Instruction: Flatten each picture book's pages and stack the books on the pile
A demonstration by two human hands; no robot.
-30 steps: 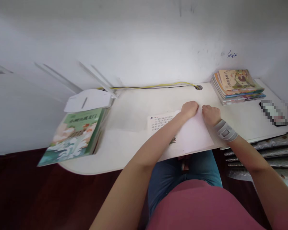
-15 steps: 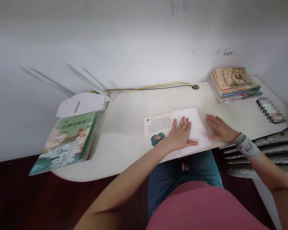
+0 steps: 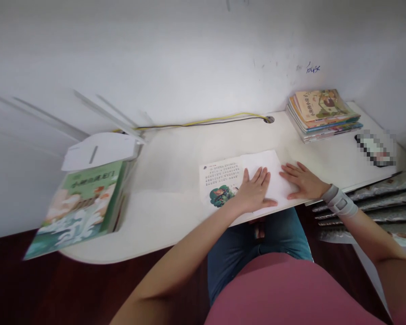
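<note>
The open booklet (image 3: 223, 176) lies on the white worktop (image 3: 176, 180), near its front edge. The left hand (image 3: 255, 194) rests flat on the booklet's blank right page, fingers spread and gripping nothing. The right hand (image 3: 302, 180) lies flat at the booklet's right edge, fingers likewise apart. Well left of the booklet sits a green book stack (image 3: 84, 203), and behind the booklet runs a yellow cable (image 3: 206, 121). Far right of it is a pile of picture books (image 3: 325, 115).

Nothing legible; open booklet (image 3: 223, 174): printed lines too small; green book (image 3: 77, 203): cover title blurred; blue scribble (image 3: 313, 69) on wall (image 3: 189, 54): unreadable; stacked books (image 3: 325, 113): top title too small.
</note>
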